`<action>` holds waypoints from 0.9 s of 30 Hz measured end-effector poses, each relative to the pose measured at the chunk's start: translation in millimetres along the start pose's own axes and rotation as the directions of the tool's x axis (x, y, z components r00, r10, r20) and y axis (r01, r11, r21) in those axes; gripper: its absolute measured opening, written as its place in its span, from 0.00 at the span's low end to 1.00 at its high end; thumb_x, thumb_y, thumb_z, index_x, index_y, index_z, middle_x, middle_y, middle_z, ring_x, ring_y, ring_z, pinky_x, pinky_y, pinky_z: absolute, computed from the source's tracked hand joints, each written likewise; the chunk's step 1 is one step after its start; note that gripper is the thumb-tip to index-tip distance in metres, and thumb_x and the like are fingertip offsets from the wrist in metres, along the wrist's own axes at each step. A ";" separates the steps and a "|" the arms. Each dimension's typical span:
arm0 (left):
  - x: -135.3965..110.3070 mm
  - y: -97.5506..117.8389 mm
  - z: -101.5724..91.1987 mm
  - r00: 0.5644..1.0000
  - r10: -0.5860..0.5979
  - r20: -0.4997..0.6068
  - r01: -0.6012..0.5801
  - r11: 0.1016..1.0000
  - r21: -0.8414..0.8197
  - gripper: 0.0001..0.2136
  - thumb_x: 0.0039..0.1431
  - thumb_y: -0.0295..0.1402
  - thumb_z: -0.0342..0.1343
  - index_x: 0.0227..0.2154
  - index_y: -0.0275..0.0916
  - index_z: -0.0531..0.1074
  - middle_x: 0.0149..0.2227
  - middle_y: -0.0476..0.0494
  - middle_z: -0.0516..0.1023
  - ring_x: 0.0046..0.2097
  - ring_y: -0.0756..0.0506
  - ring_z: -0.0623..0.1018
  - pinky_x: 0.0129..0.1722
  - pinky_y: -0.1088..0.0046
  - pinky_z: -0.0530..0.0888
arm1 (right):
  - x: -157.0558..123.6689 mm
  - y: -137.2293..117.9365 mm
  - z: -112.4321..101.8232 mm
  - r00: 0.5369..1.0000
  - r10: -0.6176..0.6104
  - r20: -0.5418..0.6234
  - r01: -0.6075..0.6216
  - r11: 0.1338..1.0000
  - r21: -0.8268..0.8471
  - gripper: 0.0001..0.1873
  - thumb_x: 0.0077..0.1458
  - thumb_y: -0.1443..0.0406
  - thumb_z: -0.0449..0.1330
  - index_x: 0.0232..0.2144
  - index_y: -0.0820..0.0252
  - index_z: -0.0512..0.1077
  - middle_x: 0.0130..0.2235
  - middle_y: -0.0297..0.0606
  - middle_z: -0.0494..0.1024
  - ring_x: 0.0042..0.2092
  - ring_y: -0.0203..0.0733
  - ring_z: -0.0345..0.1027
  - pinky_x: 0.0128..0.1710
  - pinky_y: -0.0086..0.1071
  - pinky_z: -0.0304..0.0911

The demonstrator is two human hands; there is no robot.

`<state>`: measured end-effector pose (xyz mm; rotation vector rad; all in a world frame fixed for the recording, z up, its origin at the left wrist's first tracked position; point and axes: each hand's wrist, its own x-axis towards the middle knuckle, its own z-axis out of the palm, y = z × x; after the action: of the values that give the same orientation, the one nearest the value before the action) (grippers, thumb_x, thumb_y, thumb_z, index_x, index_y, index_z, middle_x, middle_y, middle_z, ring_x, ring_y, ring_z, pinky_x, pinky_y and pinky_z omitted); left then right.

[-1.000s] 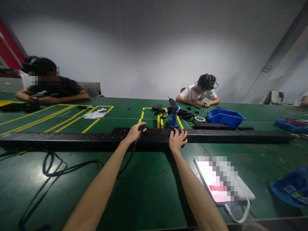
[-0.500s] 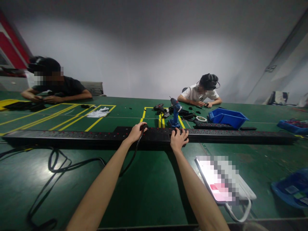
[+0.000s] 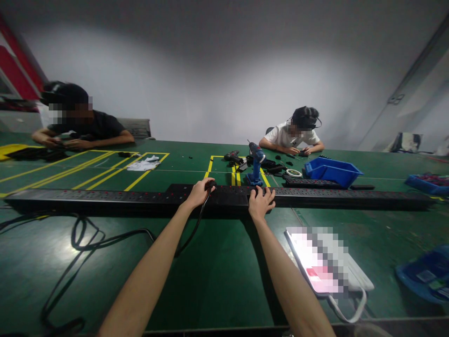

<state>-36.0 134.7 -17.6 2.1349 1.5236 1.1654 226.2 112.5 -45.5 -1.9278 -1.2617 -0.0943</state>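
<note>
A long black power strip point(image 3: 122, 200) with rows of sockets and small red marks lies across the table. My left hand point(image 3: 199, 193) is closed around a black plug point(image 3: 210, 184) at the strip's middle; whether its pins sit in a socket is hidden. From the plug a black cable point(image 3: 197, 223) runs down behind my left forearm and out in loops to the left. My right hand point(image 3: 261, 202) rests on the strip right of the plug, its fingers spread and slightly bent over the top.
A blue cordless drill point(image 3: 256, 164) stands just behind the strip. Near it are black parts, a tape roll point(image 3: 293, 173) and a blue bin point(image 3: 331, 172). A phone point(image 3: 312, 267) and white power bank lie at front right. Two people work across the green table point(image 3: 217, 281).
Both hands hold nearly the same place, and the plug has not visibly moved. Across the table, the right-hand person's hands have shifted slightly.
</note>
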 end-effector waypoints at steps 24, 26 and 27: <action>1.4 12.1 -4.3 0.995 -0.028 0.098 0.017 0.994 0.104 0.20 0.58 0.36 0.57 0.54 0.43 0.72 0.50 0.39 0.79 0.53 0.39 0.76 0.56 0.58 0.70 | 0.0 -4.7 -7.0 0.999 0.023 0.024 -0.023 1.000 0.000 0.22 0.63 0.57 0.46 0.53 0.51 0.72 0.64 0.47 0.60 0.69 0.55 0.35 0.60 0.61 0.40; 2.0 12.6 -4.6 0.994 -0.020 0.105 0.009 0.994 0.106 0.20 0.58 0.37 0.57 0.54 0.43 0.72 0.50 0.40 0.79 0.52 0.39 0.77 0.55 0.58 0.70 | 2.0 -6.0 -7.5 0.999 0.048 0.019 -0.049 0.998 0.045 0.21 0.62 0.58 0.47 0.51 0.51 0.73 0.63 0.47 0.61 0.69 0.54 0.36 0.60 0.62 0.39; 2.4 13.0 -4.8 0.994 -0.016 0.107 0.005 0.995 0.104 0.20 0.58 0.37 0.57 0.54 0.43 0.72 0.49 0.40 0.79 0.52 0.39 0.77 0.55 0.58 0.70 | 3.2 -7.4 -8.6 0.997 0.071 0.010 -0.072 0.995 0.076 0.20 0.61 0.59 0.47 0.50 0.51 0.74 0.63 0.46 0.62 0.68 0.54 0.36 0.60 0.62 0.38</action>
<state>-30.6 130.4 -5.3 2.2141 1.5771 0.9711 225.0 110.5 -33.9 -1.9068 -1.1832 -0.0025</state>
